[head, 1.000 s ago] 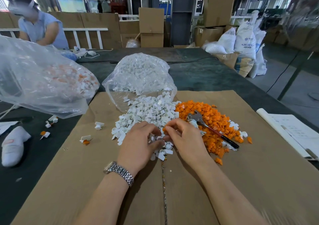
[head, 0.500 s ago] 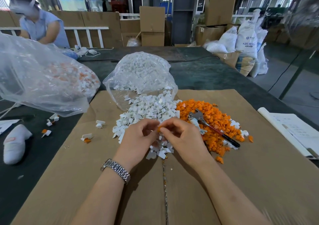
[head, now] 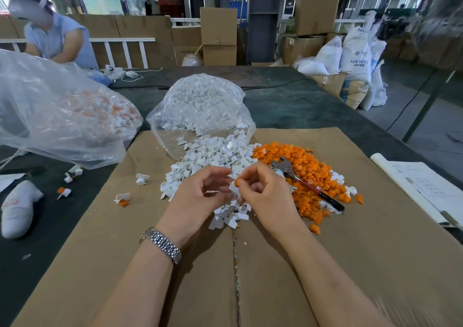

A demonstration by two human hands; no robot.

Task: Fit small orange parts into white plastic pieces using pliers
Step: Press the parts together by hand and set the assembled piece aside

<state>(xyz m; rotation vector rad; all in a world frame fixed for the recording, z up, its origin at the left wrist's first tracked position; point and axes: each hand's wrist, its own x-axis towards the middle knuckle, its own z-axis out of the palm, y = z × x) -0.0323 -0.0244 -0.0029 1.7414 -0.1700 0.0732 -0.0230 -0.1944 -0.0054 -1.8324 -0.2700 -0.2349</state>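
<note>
On the brown cardboard (head: 325, 264) lie a heap of white plastic pieces (head: 213, 156) and, to its right, a heap of small orange parts (head: 300, 166). The pliers (head: 300, 180), with a black handle, rest untouched on the orange heap. My right hand (head: 265, 196) pinches a small orange part (head: 236, 183) at its fingertips. My left hand (head: 200, 196) holds a white piece (head: 234, 190) right against it, above the near edge of the white heap.
A clear bag of white pieces (head: 200, 101) lies open behind the heap. A large bag of assembled pieces (head: 57, 116) sits at the left. Stray pieces (head: 122, 197) dot the left side. Papers (head: 426, 189) lie at right. Another person (head: 55, 33) works at back left.
Both hands have lifted slightly off the white heap and stayed together. The orange part now shows between the fingertips.
</note>
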